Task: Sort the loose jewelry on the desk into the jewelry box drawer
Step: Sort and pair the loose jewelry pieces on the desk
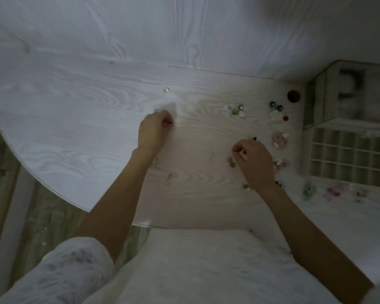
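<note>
Loose jewelry lies scattered on the pale wooden desk: a green-and-white cluster, blue and white pieces, pink flower pieces, a small gold piece and a shiny piece. The jewelry box stands at the right with its gridded drawer pulled out. My left hand rests curled on the desk, fingers closed; I cannot see anything in it. My right hand pinches a small pale piece over a small earring.
A dark round hole sits in the desk near the box. More green and purple pieces lie blurred in front of the drawer. The desk's curved edge drops to the floor at the left. My lap is below.
</note>
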